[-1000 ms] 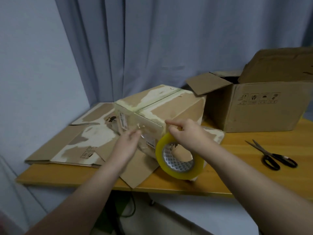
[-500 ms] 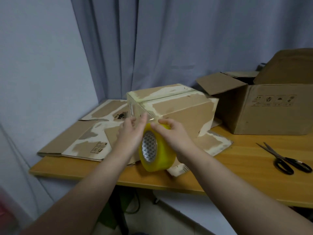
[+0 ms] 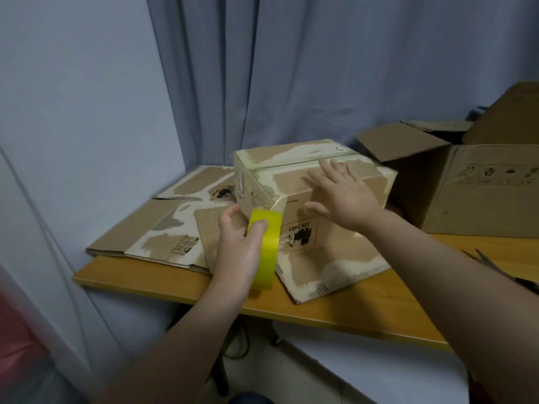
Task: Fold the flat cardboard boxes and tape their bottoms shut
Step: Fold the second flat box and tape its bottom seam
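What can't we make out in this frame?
Head view:
- scissors: handles cut off by the right edge.
- yellow tape roll: seen edge-on, core hidden; left hand covers its side.
- open cardboard box: right part past the frame edge, inside hidden by its walls.
- folded box: small print blurred.

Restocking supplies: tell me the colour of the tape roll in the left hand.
The tape roll is yellow, gripped by the left hand; head view.

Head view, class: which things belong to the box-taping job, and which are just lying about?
In the job: small box, with the right hand resting on it; yellow tape roll, held in the left hand; flat cardboard, waiting.
Lying about: large open box; scissors, untouched; curtain.
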Demonstrator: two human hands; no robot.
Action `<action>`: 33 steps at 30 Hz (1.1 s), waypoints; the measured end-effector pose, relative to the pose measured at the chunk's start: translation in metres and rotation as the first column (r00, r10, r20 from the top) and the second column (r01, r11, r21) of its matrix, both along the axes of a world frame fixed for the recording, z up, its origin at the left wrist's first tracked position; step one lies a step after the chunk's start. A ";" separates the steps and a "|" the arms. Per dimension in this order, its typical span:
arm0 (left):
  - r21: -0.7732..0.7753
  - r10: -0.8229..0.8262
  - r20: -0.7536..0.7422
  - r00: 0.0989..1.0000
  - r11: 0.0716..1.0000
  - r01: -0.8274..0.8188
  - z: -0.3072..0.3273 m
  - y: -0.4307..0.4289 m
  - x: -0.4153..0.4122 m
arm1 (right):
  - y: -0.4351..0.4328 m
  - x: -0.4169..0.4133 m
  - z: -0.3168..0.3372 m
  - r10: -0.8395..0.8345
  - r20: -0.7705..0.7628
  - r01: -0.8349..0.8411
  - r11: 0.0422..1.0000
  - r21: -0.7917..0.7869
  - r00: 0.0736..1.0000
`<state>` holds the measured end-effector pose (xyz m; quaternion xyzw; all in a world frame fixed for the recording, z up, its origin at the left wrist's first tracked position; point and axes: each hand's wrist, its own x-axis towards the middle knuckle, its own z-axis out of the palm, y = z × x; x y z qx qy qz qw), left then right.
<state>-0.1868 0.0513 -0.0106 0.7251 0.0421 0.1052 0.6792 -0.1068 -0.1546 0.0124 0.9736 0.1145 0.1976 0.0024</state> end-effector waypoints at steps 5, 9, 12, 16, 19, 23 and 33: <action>0.030 -0.040 0.030 0.999 0.999 0.039 0.005 0.020 0.001 | 0.015 0.010 -0.018 -0.031 0.100 0.014 0.987 0.161 0.995; 0.033 -0.027 0.005 1.000 0.999 0.027 0.001 0.023 0.001 | 0.042 0.006 -0.025 -0.065 0.217 0.051 0.997 0.066 0.974; 0.065 -0.078 -0.009 0.997 0.995 0.079 -0.005 0.020 -0.002 | 0.050 0.008 -0.022 -0.093 0.204 0.083 0.995 0.055 0.975; 0.050 -0.091 -0.068 0.993 0.994 0.095 -0.004 0.026 0.000 | 0.056 0.002 -0.013 -0.147 0.155 0.150 0.989 -0.011 0.977; 0.027 -0.124 -0.073 0.990 0.992 0.127 -0.004 0.029 -0.002 | 0.071 0.004 0.007 -0.088 -0.005 0.088 0.996 0.031 0.996; 0.077 -0.144 -0.019 0.989 0.986 0.145 0.000 0.026 -0.008 | 0.084 0.011 0.013 0.311 -0.105 -0.271 0.919 0.286 0.945; 0.135 -0.128 -0.004 0.992 0.983 0.128 -0.003 0.031 -0.012 | 0.084 0.019 -0.011 0.250 0.094 -0.264 0.941 0.209 0.964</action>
